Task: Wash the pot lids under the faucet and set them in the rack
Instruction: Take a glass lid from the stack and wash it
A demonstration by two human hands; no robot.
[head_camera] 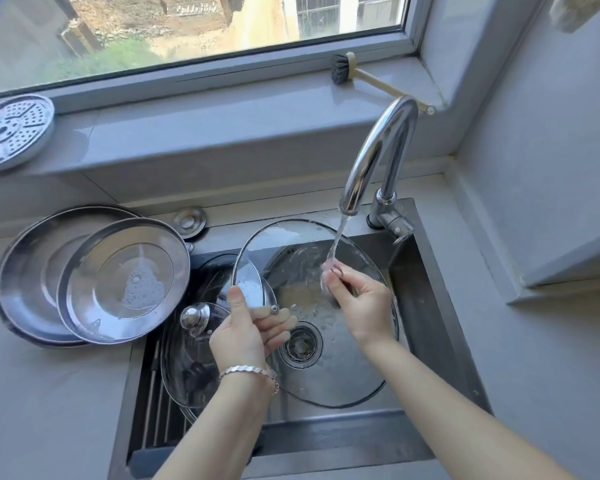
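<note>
Rinsing is the step in hand: the big glass lid (326, 375) is held tilted over the sink (440, 306), its far part under the water (338, 237) running from the faucet (378, 150). The left hand (243, 334) pinches the lid's left rim, thumb on top and fingers spread beneath the glass. The right hand (357, 303) has its fingers curled and bunched where the stream lands on the glass; whether they pinch anything I cannot tell. To do this well, I judge, the lid should be turned by its rim so the stream sweeps every part, rubbing the cloudy far patch, with a firm grip since wet glass slips. A second lid (187, 358) with a knob lies over the rack (156, 410) at the near left, beside steel plates (94, 271) on the counter.
</note>
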